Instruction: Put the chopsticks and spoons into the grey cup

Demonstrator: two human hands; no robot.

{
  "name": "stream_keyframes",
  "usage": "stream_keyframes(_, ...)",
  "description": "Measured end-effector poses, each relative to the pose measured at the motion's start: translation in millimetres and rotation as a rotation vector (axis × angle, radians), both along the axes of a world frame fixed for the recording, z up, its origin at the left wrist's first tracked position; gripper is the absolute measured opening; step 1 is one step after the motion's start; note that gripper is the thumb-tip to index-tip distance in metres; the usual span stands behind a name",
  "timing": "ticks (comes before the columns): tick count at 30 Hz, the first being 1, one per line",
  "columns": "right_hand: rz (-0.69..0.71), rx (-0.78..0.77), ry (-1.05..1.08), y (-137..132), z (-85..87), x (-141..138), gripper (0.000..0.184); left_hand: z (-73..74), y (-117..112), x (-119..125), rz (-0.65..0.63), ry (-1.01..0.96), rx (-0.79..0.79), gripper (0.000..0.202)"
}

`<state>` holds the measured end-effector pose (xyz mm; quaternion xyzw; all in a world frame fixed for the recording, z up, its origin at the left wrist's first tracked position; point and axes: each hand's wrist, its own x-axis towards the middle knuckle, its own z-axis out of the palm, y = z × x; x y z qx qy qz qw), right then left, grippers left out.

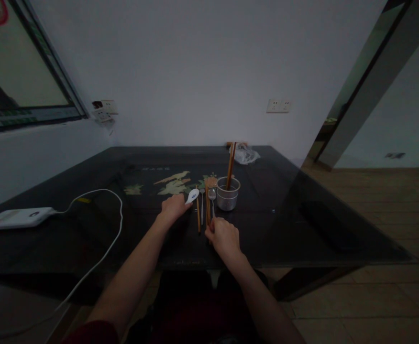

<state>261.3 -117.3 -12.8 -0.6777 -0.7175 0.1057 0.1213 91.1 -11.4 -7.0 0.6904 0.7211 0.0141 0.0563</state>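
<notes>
My left hand (173, 209) pinches a white soup spoon (193, 195) by its handle, the bowl pointing away to the right. My right hand (226, 237) is closed round the lower part of a pair of wooden chopsticks (207, 203) at the table top. Beside them lies a metal spoon (212, 195), its handle end hidden at my right fingers. Between my hands are a single chopstick (198, 215) and a thin metal utensil (202, 210), perhaps a fork. A metal cup (227, 197) just beyond my right hand holds upright brown chopsticks (231, 165).
The dark table (267, 239) has a bird and flower picture in its top. A crumpled clear plastic bag (245, 154) lies at the back by the wall. On the left, a white power bank (17, 218) trails a white cable (121, 215). A dark flat object (327, 224) lies to the right.
</notes>
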Motion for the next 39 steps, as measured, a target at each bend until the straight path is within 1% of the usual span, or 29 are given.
stream_keyframes(9,0.026,0.028,0.030,0.2,-3.7,-1.1,0.016,4.3,-2.6,1.5,-0.012,0.016,-0.020,0.043)
stream_keyframes(14,0.030,0.021,0.016,0.3,-3.8,-1.1,0.016,2.8,1.0,-2.7,0.022,0.028,-0.012,0.042)
stream_keyframes(21,0.045,0.032,0.023,0.0,-3.4,-1.3,0.015,4.5,0.5,-6.6,0.032,0.016,-0.012,0.052)
stream_keyframes(23,0.050,0.034,0.023,-0.3,-3.4,-1.2,0.015,7.0,-0.4,-6.6,0.041,0.017,0.017,0.051)
stream_keyframes(25,0.051,0.039,0.024,-0.3,-3.2,-1.3,0.015,10.0,-2.0,-3.9,0.041,0.025,0.099,0.048)
stream_keyframes(28,0.059,0.045,0.022,0.4,-2.2,-2.6,0.015,12.8,-6.8,6.7,-0.021,0.039,0.244,0.042)
stream_keyframes(30,0.063,0.043,0.015,0.9,-0.6,-4.8,0.015,11.8,-11.1,16.4,-0.098,0.053,0.285,0.039)
stream_keyframes(33,0.069,0.037,0.002,0.9,3.4,-9.5,0.016,6.5,-15.7,28.7,-0.181,0.091,0.274,0.038)
stream_keyframes(39,0.087,-0.016,-0.022,-1.5,8.9,-15.1,0.018,-3.1,-12.7,38.4,-0.184,0.120,0.207,0.040)
